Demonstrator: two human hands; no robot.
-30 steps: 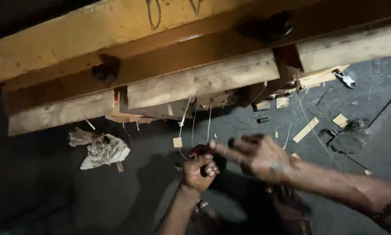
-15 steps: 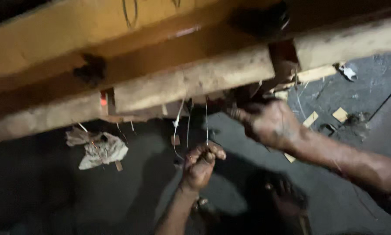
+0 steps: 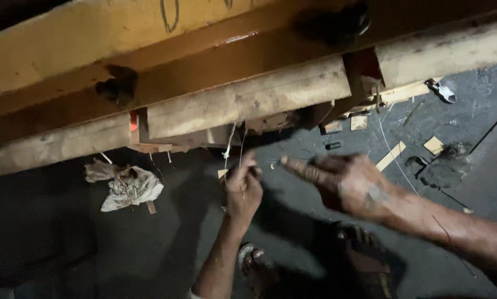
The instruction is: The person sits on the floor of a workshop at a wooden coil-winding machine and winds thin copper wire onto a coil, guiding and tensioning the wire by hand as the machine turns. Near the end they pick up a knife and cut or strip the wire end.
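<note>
Thin pale strings (image 3: 230,145) hang from under a rough wooden beam (image 3: 248,102) fixed below a yellow painted beam (image 3: 93,39). My left hand (image 3: 243,188) is raised just under the wood, its fingers pinched on one hanging string. My right hand (image 3: 348,182) hovers to the right, blurred, forefinger stretched out toward the left hand, with nothing that I can make out in it. Another thin string (image 3: 389,152) runs down past the right hand.
A crumpled rag (image 3: 127,187) lies on the dark floor at the left. Wood offcuts (image 3: 391,156) and scraps are scattered at the right, near a small metal tool (image 3: 441,91). Dark bolt heads (image 3: 115,88) stick out of the beam. My sandalled feet (image 3: 254,263) are below.
The view has shifted along the beam. My left hand has risen closer to the wood, still on the string. My right hand went up to the beam, then dropped back beside the left hand.
</note>
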